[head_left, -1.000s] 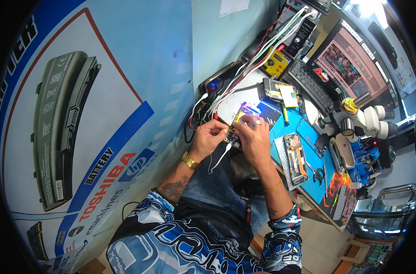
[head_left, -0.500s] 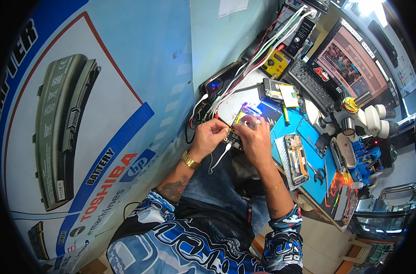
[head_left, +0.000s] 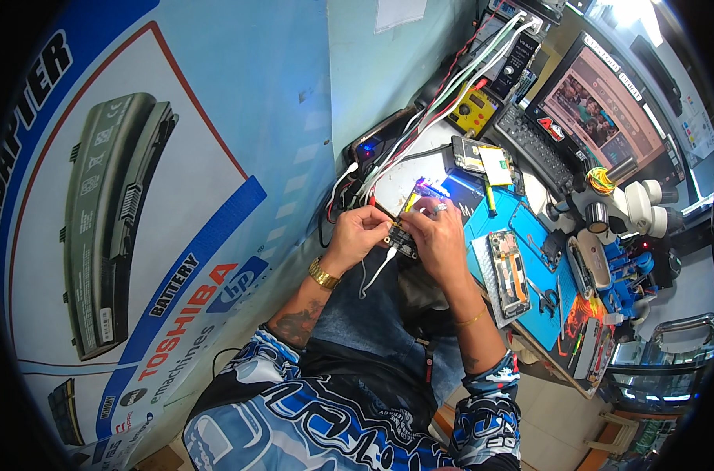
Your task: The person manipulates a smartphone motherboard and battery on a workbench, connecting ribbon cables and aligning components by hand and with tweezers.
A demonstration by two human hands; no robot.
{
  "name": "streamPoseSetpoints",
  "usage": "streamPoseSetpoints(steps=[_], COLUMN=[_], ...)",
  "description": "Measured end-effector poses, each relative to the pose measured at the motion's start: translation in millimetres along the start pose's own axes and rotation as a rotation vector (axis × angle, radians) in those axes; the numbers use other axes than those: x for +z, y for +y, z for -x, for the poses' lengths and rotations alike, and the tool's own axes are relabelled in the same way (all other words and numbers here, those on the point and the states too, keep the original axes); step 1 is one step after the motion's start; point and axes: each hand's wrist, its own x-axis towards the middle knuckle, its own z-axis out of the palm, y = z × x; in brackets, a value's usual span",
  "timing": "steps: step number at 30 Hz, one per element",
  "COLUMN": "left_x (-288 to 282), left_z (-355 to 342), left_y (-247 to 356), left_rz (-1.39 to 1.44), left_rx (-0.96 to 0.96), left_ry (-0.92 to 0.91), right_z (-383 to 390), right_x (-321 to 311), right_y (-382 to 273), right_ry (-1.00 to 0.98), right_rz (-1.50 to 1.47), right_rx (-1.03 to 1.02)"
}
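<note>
An opened phone (head_left: 402, 243) with its dark circuit board exposed lies between my hands at the near edge of the bench. A white charging cable (head_left: 390, 254) runs to its near end. My left hand (head_left: 355, 242) is closed in a pinch at the phone's left edge. Over the phone's right side, my right hand (head_left: 442, 243) bends its fingers together, thumb and index tips close to the left fingertips. Whatever small part the fingertips grip is too small and covered to make out. Beyond them, the phone's far part glows purple and yellow (head_left: 413, 198).
White and red cables (head_left: 420, 122) run down from a power supply. A yellow meter (head_left: 476, 108), keyboard (head_left: 534, 149), monitor and microscope (head_left: 608, 206) stand at the right. Disassembled phones (head_left: 508, 275), black scissors (head_left: 547, 300) and a blue mat fill the bench; a poster wall borders the left.
</note>
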Motion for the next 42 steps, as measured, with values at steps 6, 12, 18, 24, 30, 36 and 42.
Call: streamPoseSetpoints(steps=[6,12,18,24,30,36,42], left_x=[0.4,5.2,6.5,4.5,6.5,4.3,5.5], left_z=[-0.3,2.4,1.6,1.3,2.7,1.7,2.6], left_y=[-4.4,-8.1,-7.7,-5.8,-5.7,-8.6,-4.1], left_rz=[0.028,0.049,0.074,0.036,0.031,0.027,0.04], left_rx=[-0.026,0.025,0.031,0.029,0.034,0.035,0.02], left_ry=[0.013,0.058,0.048,0.035,0.064,0.044,0.038], right_z=[1.8,4.6,5.4,4.9,4.7,4.1,4.3], right_x=[0.6,2.3,0.6,-1.0,-1.2,-4.1,-5.7], right_y=[0.5,3.9,6.6,7.7,7.0,5.1,6.1], right_ry=[0.012,-0.003,-0.01,-0.018,-0.017,-0.022,-0.021], right_rz=[0.012,-0.01,-0.039,-0.062,-0.05,-0.037,-0.048], right_rx=[0.006,0.028,0.051,0.04,0.045,0.034,0.023])
